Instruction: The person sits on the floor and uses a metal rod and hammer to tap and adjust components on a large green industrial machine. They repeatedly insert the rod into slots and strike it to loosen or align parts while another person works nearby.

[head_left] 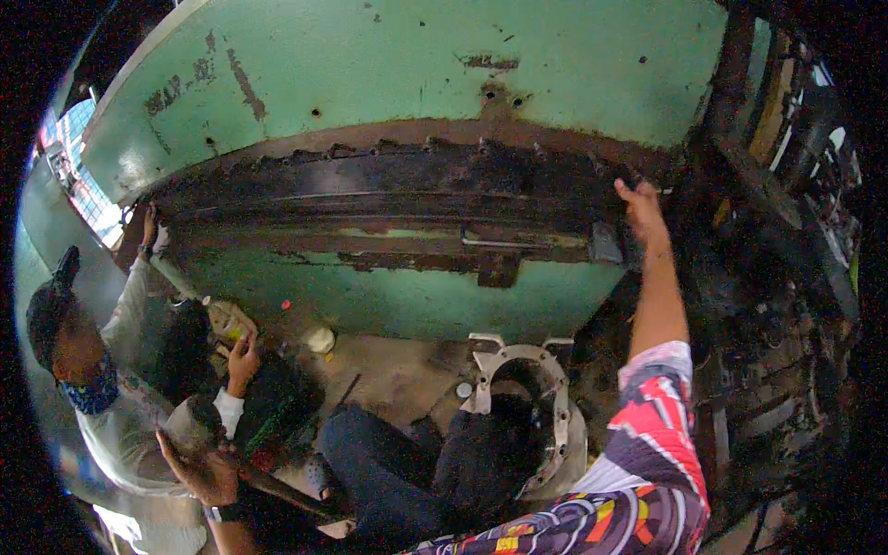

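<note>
A long, dark, greasy metal bar (388, 180) with a row of lugs along its upper edge lies across a green machine body (416, 65). My right hand (641, 205), arm stretched out, is closed at the bar's right end; its fingertips are partly hidden. At lower left my left hand (205, 474), a watch on its wrist, is closed around what looks like a hammer, its grey head (192, 424) blurred and its long handle (287, 495) slanting down to the right. A co-worker's hand (149, 225) touches the bar's left end.
The co-worker (120, 407) crouches at left, the other hand (242, 365) near a yellowish container (227, 319). A grey metal ring-shaped bracket with bolt holes (561, 407) stands by my legs (388, 472). Dark machinery (768, 370) fills the right side. A round pale lid (321, 340) lies on the floor.
</note>
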`<state>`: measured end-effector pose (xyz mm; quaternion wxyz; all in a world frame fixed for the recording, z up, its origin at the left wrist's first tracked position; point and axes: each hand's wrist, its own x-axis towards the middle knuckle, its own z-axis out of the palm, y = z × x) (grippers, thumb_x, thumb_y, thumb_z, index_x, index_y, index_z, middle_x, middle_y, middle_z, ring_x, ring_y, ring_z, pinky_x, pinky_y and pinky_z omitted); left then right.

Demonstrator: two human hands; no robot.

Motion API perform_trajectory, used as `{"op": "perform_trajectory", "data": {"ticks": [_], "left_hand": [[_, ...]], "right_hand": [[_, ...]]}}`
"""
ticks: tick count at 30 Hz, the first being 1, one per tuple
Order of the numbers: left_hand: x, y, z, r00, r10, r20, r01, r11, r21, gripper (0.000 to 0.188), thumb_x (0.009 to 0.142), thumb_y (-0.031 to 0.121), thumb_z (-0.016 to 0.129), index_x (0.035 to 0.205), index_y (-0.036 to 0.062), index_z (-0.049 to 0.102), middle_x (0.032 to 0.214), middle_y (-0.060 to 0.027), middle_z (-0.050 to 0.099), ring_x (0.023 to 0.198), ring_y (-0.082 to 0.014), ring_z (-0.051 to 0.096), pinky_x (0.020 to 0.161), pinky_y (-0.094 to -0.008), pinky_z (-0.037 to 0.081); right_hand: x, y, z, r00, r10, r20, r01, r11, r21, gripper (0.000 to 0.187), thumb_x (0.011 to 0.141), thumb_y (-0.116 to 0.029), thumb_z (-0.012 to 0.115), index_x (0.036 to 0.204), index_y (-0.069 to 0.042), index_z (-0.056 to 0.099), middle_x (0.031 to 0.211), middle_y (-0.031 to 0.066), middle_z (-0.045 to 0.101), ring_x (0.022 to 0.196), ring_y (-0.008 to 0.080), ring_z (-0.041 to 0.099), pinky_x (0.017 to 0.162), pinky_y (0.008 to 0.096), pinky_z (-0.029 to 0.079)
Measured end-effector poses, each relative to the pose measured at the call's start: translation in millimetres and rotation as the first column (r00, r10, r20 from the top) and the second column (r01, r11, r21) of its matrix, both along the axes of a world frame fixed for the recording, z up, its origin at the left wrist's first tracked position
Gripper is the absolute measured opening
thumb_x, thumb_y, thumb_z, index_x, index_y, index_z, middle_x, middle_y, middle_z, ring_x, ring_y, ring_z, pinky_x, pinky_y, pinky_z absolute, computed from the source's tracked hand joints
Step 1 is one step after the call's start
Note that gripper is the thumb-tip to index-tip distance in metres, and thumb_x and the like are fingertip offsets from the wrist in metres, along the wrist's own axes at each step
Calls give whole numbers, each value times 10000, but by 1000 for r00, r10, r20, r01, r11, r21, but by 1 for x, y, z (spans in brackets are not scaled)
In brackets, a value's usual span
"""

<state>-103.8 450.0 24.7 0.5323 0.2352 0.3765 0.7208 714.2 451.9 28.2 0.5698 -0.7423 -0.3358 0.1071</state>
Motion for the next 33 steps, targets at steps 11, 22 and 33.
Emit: {"op": "perform_trajectory", "data": {"ticks": [11, 22, 33], "left_hand": [[41, 23, -23, 1000, 5, -22, -6, 998, -65, 568, 970, 579, 497, 1235, 81, 559, 1125, -116, 652, 849, -287, 653, 575, -405, 541], [71, 64, -60, 884, -466, 31, 458, 878, 137, 662, 991, 553, 455, 1427, 54, 458, 1319, -133, 594, 1118, -277, 602, 640, -428, 577], [96, 63, -85, 768, -634, -91, 640, 754, 144, 581, 1005, 518, 464, 1335, 45, 529, 1214, -119, 642, 1011, -279, 651, 650, -422, 564]], "right_hand": [[3, 34, -33, 776, -574, 262, 487, 809, 330, 698, 875, -326, 772, 1364, 76, 476, 1327, 212, 575, 1176, 298, 546, 1047, 385, 402], [-141, 31, 61, 795, -480, 369, 510, 860, 21, 596, 997, -519, 463, 848, 20, 669, 791, 236, 697, 818, 426, 683, 775, 526, 512], [-131, 25, 85, 917, 60, -394, 18, 982, 190, 398, 1020, -411, 507, 816, -73, 553, 685, 92, 575, 610, 273, 561, 566, 427, 475]]}}
